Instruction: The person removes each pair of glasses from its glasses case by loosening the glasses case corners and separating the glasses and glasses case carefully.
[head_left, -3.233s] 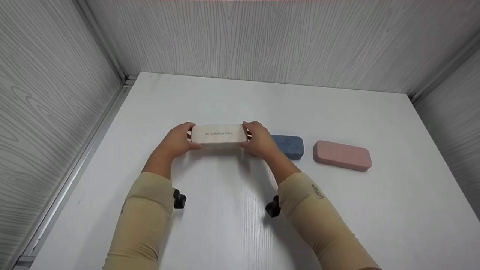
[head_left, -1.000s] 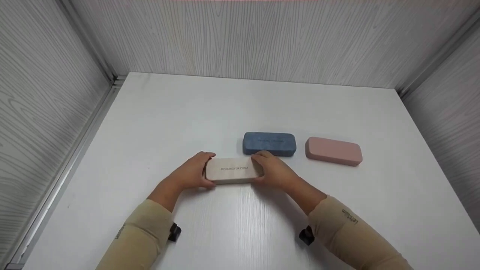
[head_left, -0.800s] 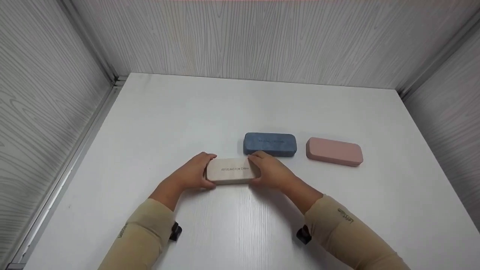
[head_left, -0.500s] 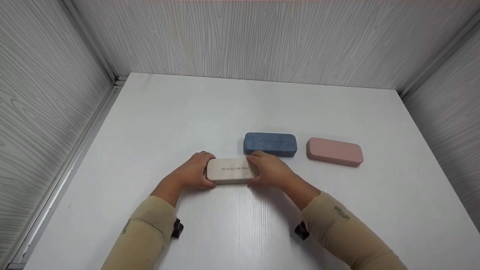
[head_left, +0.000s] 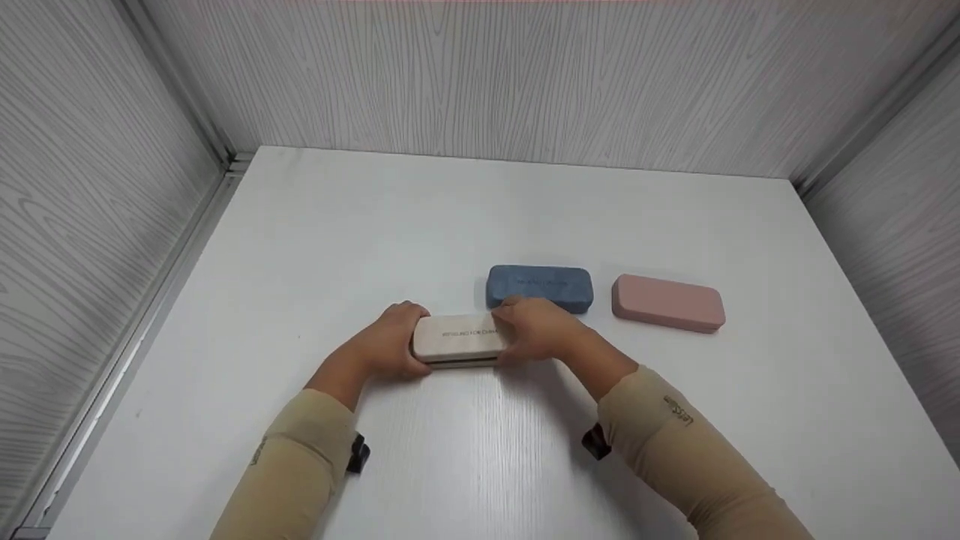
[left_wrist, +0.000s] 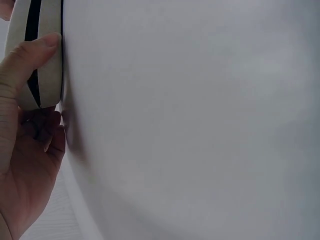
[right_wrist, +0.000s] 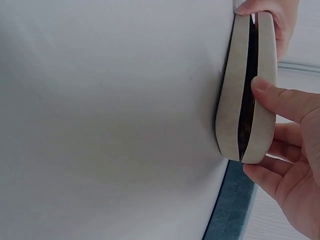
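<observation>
Nearest the person, the tan sleeves [head_left: 281,465] were over the worktop [head_left: 480,487]. Beyond them the left hand [head_left: 386,345] gripped one end of the cream case [head_left: 454,337] and the right hand [head_left: 538,330] gripped the other, with the right thumb [right_wrist: 275,95] at the rim of the lid [right_wrist: 268,45]. The case appeared to rest slightly left of midway between the worktop's side edges. Its lid was parted from the base [right_wrist: 231,100] by a narrow gap, too dark inside to tell the contents; neither shut nor swung right back, it looked only partway through being handled. Just behind, the blue case [head_left: 540,282] lay shut; whether the right hand touched it could not be told. The pink case [head_left: 666,300], nearer the right edge, lay shut too, with no hand on it
</observation>
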